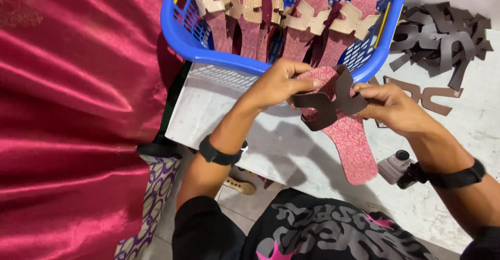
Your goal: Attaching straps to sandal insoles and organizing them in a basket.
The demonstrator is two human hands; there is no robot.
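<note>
Both my hands, left (276, 85) and right (388, 103), pinch a dark brown cut-out strap (328, 103) over a pink patterned flat sandal sole (346, 135); finished pairs fill the blue plastic basket (179, 36), more brown straps (442, 33) wait on the white surface (250, 119).

Between the fingers (304, 83) of the left hand (276, 85) and right hand (388, 106): dark brown strap piece (328, 103), matt, leather-like, smooth. Under it the pink sole (351, 143), grainy textured surface. Just beyond the fingertips, blue basket (208, 57), glossy plastic mesh. Table (291, 150) under the hands, pale smooth stone-like. Off to the left hand's side, red cloth (78, 109), shiny satin.
</note>
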